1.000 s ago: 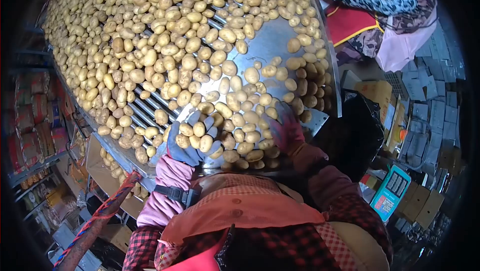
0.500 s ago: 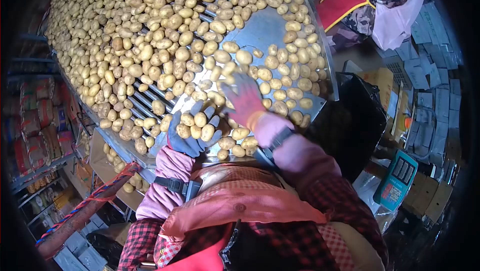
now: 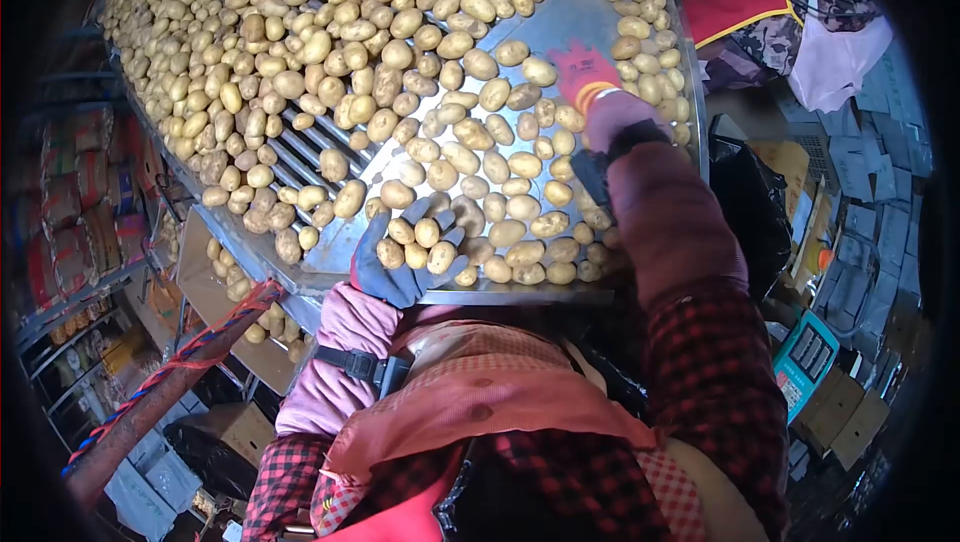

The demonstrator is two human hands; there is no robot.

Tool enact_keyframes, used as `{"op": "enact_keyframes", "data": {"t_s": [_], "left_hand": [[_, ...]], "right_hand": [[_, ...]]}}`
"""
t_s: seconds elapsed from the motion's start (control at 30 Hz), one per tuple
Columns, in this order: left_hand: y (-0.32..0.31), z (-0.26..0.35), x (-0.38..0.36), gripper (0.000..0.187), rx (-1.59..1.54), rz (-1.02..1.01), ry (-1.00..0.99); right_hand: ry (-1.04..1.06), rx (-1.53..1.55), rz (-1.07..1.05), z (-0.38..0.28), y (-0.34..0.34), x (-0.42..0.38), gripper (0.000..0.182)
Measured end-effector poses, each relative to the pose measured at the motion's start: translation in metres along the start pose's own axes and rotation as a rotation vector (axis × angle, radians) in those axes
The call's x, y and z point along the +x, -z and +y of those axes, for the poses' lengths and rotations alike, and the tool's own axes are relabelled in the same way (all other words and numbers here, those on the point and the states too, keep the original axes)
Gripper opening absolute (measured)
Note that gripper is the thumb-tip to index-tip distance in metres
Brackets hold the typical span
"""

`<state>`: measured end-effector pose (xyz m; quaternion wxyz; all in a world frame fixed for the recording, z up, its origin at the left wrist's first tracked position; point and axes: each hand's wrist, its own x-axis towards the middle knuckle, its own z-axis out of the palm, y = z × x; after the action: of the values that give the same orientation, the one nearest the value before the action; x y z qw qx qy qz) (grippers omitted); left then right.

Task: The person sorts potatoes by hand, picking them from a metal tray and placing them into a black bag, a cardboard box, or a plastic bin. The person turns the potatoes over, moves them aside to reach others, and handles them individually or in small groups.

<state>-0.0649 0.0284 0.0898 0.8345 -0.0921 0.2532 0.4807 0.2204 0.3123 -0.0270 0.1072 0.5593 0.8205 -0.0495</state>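
Note:
My left hand (image 3: 385, 274), in a grey-blue glove, is turned palm up at the near edge of the metal sorting table (image 3: 335, 254). Its fingers curl around several small potatoes (image 3: 426, 233). My right hand (image 3: 586, 75), in a pinkish-red glove, reaches out over a smooth metal part of the table, its fingers stretched forward and somewhat blurred. Nothing shows in its grip. A loose potato (image 3: 539, 71) lies just left of its fingers, and more potatoes (image 3: 523, 164) are spread between my two hands.
A thick heap of potatoes (image 3: 250, 32) covers the far and left side, over metal rollers (image 3: 300, 157). At lower left a post wrapped with rope (image 3: 170, 367) juts beside a cardboard box (image 3: 205, 282). A black bag (image 3: 750, 197) and a teal scale (image 3: 805, 364) are on the right.
My right hand has moved away to the upper right, from the potatoes near my left hand to the smooth metal. Potatoes in the middle have shifted and spread. My left hand still cradles its potatoes.

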Motion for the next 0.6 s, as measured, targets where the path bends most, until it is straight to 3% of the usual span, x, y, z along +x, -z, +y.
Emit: {"op": "enact_keyframes", "data": {"t_s": [0.1,0.2,0.27,0.37,0.4,0.43,0.47,0.6], "left_hand": [[0.001,-0.004,-0.009,0.068,-0.019,0.028,-0.007],[0.006,-0.011,-0.012,0.065,-0.066,0.011,0.006],[0.002,-0.019,-0.006,0.064,-0.13,0.055,0.002],[-0.001,-0.028,0.008,0.06,-0.106,0.062,0.055],[0.029,-0.028,0.019,0.053,0.015,-0.011,0.027],[0.06,-0.028,0.03,0.046,0.134,-0.079,-0.01],[0.065,-0.028,0.038,0.047,0.217,-0.097,-0.056],[0.044,-0.034,0.034,0.054,0.25,0.034,-0.142]], "right_hand": [[-0.04,0.118,-0.169,0.008,0.052,-0.019,0.058],[-0.122,0.397,0.379,0.009,0.017,-0.032,0.059],[0.038,0.781,0.628,-0.046,0.048,-0.071,0.047],[0.32,1.056,0.349,-0.137,0.07,-0.158,0.038],[0.425,0.964,0.387,-0.158,0.089,-0.186,0.043],[0.469,0.89,0.286,-0.182,0.08,-0.206,0.045],[0.513,0.813,0.186,-0.198,0.071,-0.219,0.047],[0.682,0.666,0.226,-0.208,0.074,-0.239,0.052]]}}
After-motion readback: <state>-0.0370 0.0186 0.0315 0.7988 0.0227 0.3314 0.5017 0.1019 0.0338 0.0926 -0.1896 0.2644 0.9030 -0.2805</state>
